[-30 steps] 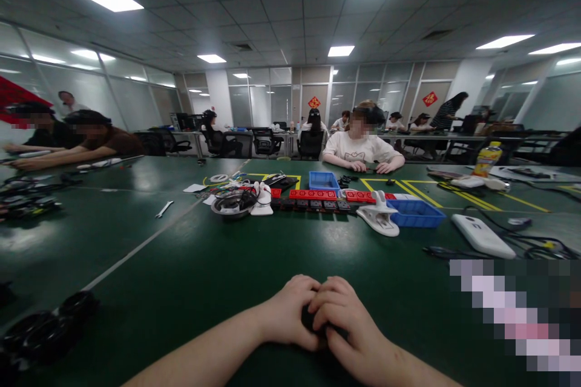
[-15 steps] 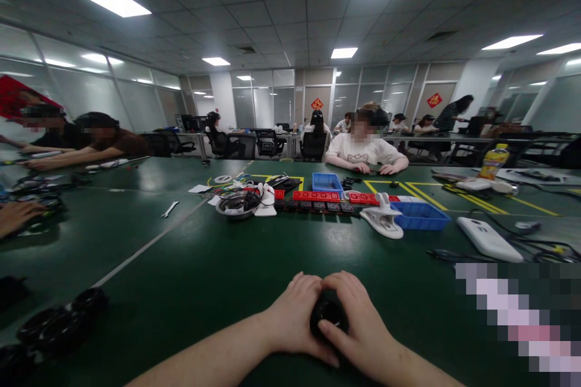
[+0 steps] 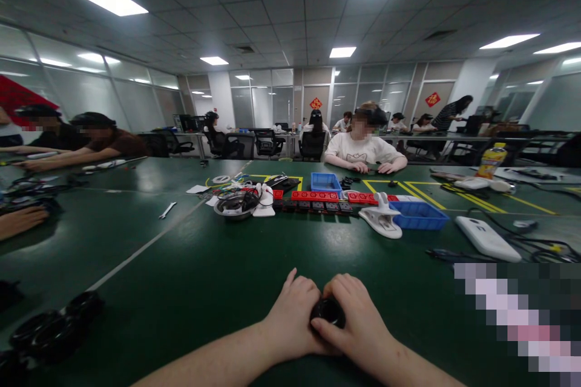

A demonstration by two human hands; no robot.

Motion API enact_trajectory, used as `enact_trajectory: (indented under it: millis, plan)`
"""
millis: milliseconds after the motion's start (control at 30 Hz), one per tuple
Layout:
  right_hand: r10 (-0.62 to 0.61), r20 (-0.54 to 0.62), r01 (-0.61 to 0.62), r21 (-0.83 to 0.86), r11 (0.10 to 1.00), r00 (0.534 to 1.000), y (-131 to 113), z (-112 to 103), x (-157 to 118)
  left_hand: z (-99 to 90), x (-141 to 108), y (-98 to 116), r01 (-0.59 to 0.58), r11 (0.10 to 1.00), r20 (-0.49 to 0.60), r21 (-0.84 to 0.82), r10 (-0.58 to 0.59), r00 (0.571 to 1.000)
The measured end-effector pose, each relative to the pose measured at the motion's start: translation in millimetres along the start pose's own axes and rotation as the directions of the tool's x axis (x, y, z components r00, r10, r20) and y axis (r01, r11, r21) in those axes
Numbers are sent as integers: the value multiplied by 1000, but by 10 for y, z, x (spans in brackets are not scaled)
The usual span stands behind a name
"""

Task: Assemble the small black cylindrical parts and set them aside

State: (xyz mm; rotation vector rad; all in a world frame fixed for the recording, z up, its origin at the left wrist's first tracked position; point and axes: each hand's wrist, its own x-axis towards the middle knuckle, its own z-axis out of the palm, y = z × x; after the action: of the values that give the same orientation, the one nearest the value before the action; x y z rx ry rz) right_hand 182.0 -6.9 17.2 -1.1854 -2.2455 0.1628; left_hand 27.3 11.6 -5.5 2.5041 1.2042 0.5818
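Near the front of the green table, a small round black object (image 3: 328,311) with a hollow middle is held between both hands. My left hand (image 3: 294,313) presses against its left side, one finger lifted and pointing forward. My right hand (image 3: 356,318) wraps its right side, with the thumb lying across the front of it. The lower part of the object is covered by my hands. More black ring-shaped pieces (image 3: 59,332) lie together at the lower left.
Ahead are a metal bowl of cables (image 3: 233,213), a red and black strip (image 3: 315,196), a white clamp (image 3: 384,221) and blue trays (image 3: 420,216). A wrench (image 3: 167,210) lies left, a white device (image 3: 488,239) right. People sit around the table.
Both hands have shifted slightly around the black object. A finger of my left hand has lifted, and my right thumb has moved a little left across the object.
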Motion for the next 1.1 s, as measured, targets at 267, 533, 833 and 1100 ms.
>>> enact_trajectory:
  millis: [267, 533, 833, 1100]
  plan:
    - [-109, 58, 95, 203, 974, 992, -50, -82, -7, -118, 45, -83, -69, 989, 102, -131, 83, 991]
    - [-325, 29, 309, 246, 919, 945, -138, -135, -43, -99, 49, -173, -123, 985, 146, -123, 141, 979]
    - [-173, -99, 188, 167, 968, 980, -5, -33, -96, -115, 17, -108, -144, 980, 133, -138, 163, 978]
    - [67, 81, -73, 76, 994, 994, -24, 43, -57, -97, 31, -103, -110, 992, 80, -66, 115, 990]
